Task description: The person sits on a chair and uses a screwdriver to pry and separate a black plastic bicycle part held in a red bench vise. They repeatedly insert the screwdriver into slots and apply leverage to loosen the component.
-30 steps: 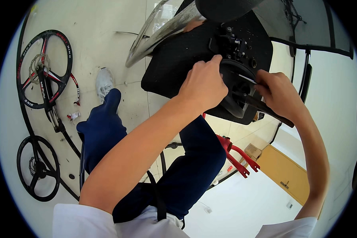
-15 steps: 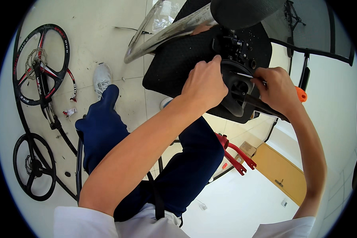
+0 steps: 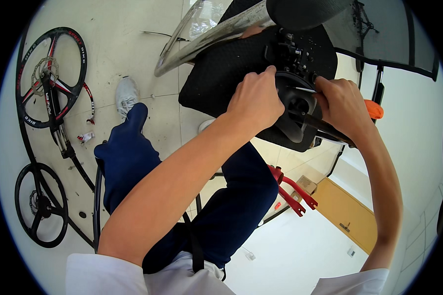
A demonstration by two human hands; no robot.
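In front of me a black round part (image 3: pixel 290 81) with a rounded, hollowed middle lies over a dark textured seat-like surface (image 3: pixel 214 83). My left hand (image 3: pixel 256 101) is curled against its left edge, fingers closed, thumb side up; the fingertips are hidden. My right hand (image 3: pixel 344 101) is closed around a screwdriver (image 3: pixel 305 89). Its thin metal shaft points left over the black part, and an orange handle end shows past my wrist. Whether the tip touches the part I cannot tell. A black tube (image 3: pixel 325 130) runs from the part below my right hand.
Small metal fittings (image 3: pixel 293 51) sit beyond the black part. A shiny metal tube frame (image 3: pixel 214 39) rises behind. On the floor at left lie a red-and-black spoked wheel (image 3: pixel 79 88) and a black wheel (image 3: pixel 42 211). A red fork (image 3: pixel 295 191) and a cardboard box (image 3: pixel 306 185) are low right.
The screwdriver has turned and its handle end has shifted slightly upward with my right hand; less of the shaft shows. My left hand stays at the black part's edge.
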